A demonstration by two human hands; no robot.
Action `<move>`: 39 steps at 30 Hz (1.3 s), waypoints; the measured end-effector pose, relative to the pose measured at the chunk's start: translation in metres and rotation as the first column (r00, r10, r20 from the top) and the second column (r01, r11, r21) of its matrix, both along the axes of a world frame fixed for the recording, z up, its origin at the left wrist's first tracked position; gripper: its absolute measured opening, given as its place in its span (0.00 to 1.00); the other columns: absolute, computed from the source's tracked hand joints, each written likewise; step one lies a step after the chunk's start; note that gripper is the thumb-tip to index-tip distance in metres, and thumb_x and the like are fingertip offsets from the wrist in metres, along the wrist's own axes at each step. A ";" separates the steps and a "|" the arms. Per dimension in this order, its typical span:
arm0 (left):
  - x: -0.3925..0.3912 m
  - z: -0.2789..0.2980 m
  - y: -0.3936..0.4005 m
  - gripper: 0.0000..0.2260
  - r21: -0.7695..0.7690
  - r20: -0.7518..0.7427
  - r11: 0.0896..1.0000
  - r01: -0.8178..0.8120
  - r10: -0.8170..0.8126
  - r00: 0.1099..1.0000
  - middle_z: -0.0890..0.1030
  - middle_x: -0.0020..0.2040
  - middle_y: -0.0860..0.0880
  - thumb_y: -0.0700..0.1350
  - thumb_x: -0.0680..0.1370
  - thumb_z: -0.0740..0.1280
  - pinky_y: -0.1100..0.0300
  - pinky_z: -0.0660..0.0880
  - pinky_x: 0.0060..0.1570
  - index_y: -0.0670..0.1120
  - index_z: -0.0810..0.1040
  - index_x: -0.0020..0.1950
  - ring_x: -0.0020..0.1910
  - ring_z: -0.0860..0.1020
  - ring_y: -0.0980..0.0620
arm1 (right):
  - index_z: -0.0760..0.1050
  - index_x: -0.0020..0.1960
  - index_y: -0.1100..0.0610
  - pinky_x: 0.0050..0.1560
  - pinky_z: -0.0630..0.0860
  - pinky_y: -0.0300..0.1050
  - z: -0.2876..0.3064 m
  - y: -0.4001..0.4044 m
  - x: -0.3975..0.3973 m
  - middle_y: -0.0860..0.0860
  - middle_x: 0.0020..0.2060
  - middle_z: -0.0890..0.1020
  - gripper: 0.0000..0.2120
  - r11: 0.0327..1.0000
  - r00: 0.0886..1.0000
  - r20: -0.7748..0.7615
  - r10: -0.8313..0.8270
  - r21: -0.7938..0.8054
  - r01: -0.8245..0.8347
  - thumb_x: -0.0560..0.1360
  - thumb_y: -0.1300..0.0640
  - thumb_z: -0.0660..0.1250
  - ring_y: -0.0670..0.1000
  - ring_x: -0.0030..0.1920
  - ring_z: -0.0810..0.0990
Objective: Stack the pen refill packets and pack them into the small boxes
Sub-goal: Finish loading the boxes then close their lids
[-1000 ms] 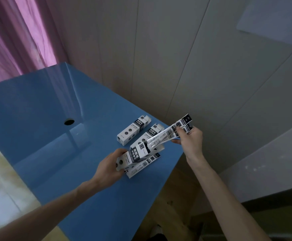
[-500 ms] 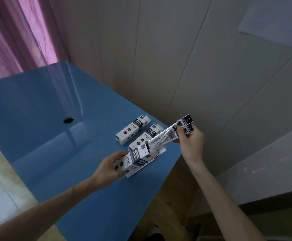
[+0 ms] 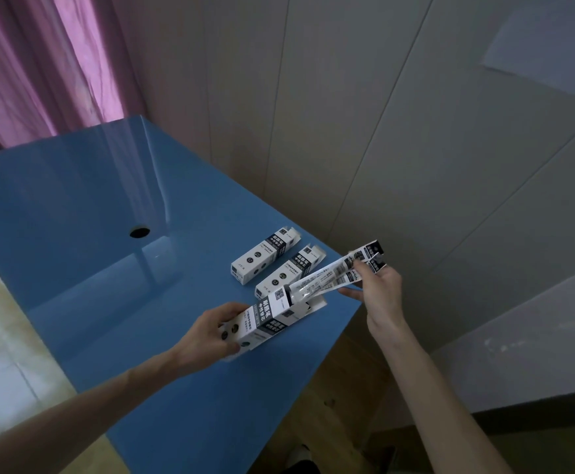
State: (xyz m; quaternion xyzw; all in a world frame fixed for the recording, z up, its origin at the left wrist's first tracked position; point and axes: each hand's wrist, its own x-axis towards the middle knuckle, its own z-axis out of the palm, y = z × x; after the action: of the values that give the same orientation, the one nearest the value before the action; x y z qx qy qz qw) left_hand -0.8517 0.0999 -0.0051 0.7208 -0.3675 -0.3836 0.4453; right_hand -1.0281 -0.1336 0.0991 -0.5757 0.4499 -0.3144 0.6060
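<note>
Near the worktop's right-hand edge, at about four o'clock from the picture's centre, a small box (image 3: 268, 318) is held tilted, its open flapped mouth pointing toward two o'clock. The left hand (image 3: 207, 331) grips the box's closed lower end, thumb on the top face and fingers curled under it. A bundle of pen refill packets (image 3: 334, 273) runs from the box's mouth up toward two o'clock; its clear lower end sits at or just inside the opening, though how far in cannot be told. The right hand (image 3: 380, 292) pinches the bundle near its printed upper end, fingers closed around it, with that end sticking out beyond the fingertips.

At twelve o'clock from the held box, two more small boxes lie flat on the blue worktop (image 3: 115, 278), side by side and roughly parallel, both slanting toward one o'clock with their end flaps open. The nearer box (image 3: 288, 271) lies just beside the held one; the farther box (image 3: 264, 256) is at its ten o'clock, a narrow strip of worktop between them.

Well apart, toward nine o'clock, a dark round hole (image 3: 139, 231) shows in the worktop. A pink curtain (image 3: 40, 63) hangs at eleven o'clock, and pale wall panels (image 3: 364, 114) fill the far side.
</note>
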 end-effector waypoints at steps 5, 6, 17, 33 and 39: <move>0.000 -0.002 0.002 0.28 -0.005 -0.031 1.000 -0.009 0.009 0.999 0.85 0.58 0.53 0.36 0.65 0.70 0.54 0.81 0.57 0.52 0.79 0.65 0.58 0.82 0.51 | 0.80 0.47 0.61 0.41 0.86 0.49 0.005 0.004 0.003 0.51 0.40 0.87 0.09 1.000 0.999 0.023 0.027 0.001 -0.027 0.83 0.63 0.63 0.49 0.44 0.88; 0.000 -0.002 0.002 0.28 -0.010 -0.033 1.000 -0.013 0.012 0.999 0.85 0.57 0.53 0.36 0.64 0.70 0.54 0.81 0.57 0.51 0.79 0.64 0.58 0.82 0.51 | 0.80 0.47 0.61 0.42 0.86 0.50 0.005 0.004 0.003 0.50 0.40 0.87 0.09 1.000 0.999 0.021 0.026 -0.002 -0.026 0.83 0.63 0.63 0.49 0.45 0.88; 0.001 0.002 0.004 0.27 -0.027 0.077 0.998 -0.061 0.063 0.995 0.84 0.55 0.55 0.37 0.66 0.68 0.46 0.82 0.54 0.56 0.79 0.62 0.54 0.82 0.51 | 0.79 0.50 0.60 0.40 0.85 0.48 0.002 0.008 0.008 0.50 0.40 0.87 0.09 0.987 0.998 -0.033 0.047 -0.152 -0.051 0.84 0.63 0.61 0.51 0.45 0.88; -0.008 0.014 0.002 0.30 0.114 0.275 0.986 -0.117 0.082 0.958 0.81 0.52 0.69 0.40 0.66 0.68 0.55 0.81 0.47 0.73 0.73 0.57 0.49 0.80 0.62 | 0.79 0.55 0.59 0.41 0.86 0.51 -0.006 0.011 0.011 0.55 0.43 0.85 0.09 0.990 0.999 -0.034 -0.006 -0.144 0.001 0.85 0.59 0.60 0.52 0.44 0.87; -0.014 0.016 -0.001 0.30 0.144 0.307 0.981 -0.133 0.084 0.948 0.82 0.48 0.65 0.36 0.68 0.69 0.59 0.79 0.44 0.71 0.72 0.56 0.46 0.80 0.63 | 0.78 0.50 0.60 0.43 0.80 0.72 -0.009 0.019 0.012 0.66 0.43 0.81 0.10 0.964 0.996 -0.069 0.053 -0.256 -0.069 0.84 0.57 0.61 0.72 0.46 0.80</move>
State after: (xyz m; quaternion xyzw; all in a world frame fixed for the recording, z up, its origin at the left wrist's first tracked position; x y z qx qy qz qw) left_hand -0.8653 0.0990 0.0111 0.8236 -0.3578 -0.2737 0.3448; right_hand -1.0164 -0.1146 0.0897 -0.6727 0.4058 -0.3335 0.5212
